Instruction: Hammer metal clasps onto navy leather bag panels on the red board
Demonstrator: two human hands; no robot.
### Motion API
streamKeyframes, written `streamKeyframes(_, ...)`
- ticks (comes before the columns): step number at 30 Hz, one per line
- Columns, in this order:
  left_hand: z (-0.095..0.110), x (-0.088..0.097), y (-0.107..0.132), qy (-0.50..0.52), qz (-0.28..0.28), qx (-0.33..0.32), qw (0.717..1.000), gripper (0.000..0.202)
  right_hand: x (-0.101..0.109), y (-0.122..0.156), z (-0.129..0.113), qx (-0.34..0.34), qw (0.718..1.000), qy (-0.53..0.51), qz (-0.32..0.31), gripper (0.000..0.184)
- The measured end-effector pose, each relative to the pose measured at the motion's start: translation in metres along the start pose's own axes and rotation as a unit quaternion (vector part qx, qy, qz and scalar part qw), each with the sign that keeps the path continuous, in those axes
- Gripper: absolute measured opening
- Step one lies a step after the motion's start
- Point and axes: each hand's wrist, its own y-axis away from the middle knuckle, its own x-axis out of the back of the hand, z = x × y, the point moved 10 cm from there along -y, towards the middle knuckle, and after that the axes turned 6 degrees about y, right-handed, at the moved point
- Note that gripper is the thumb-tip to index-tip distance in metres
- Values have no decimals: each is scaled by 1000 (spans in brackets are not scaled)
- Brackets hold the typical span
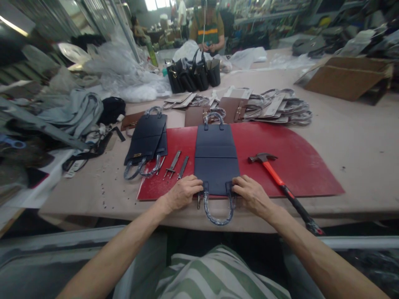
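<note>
A dark navy bag panel (pixel 215 143) lies flat on the red mat (pixel 280 153), with a plastic-wrapped handle at each end. My left hand (pixel 186 191) grips its near left corner, fingers closed on the edge. On the opposite corner my right hand (pixel 249 192) pinches the panel beside the handle base. The near handle (pixel 219 220) hangs over the table edge between both hands. A claw hammer (pixel 274 172) with an orange and black handle rests right of the panel. Two metal punch tools (pixel 173 164) lie to its left.
More navy panels (pixel 148 135) are stacked at the left. Brown panels with wrapped handles (pixel 274 108) lie behind the mat. Finished black bags (pixel 193 74) stand further back, near a cardboard box (pixel 349 79) and plastic wrap (pixel 124 79). A person (pixel 207 31) sits across the table.
</note>
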Motion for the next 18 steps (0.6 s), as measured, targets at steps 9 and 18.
streamKeyframes(9, 10, 0, 14, -45, 88, -8, 995, 42, 1, 14, 5, -37, 994, -71, 79, 42)
streamKeyframes(18, 14, 12, 8, 12, 108, 18, 994, 34, 106, 1, 38, -225, 896, -320, 210, 34)
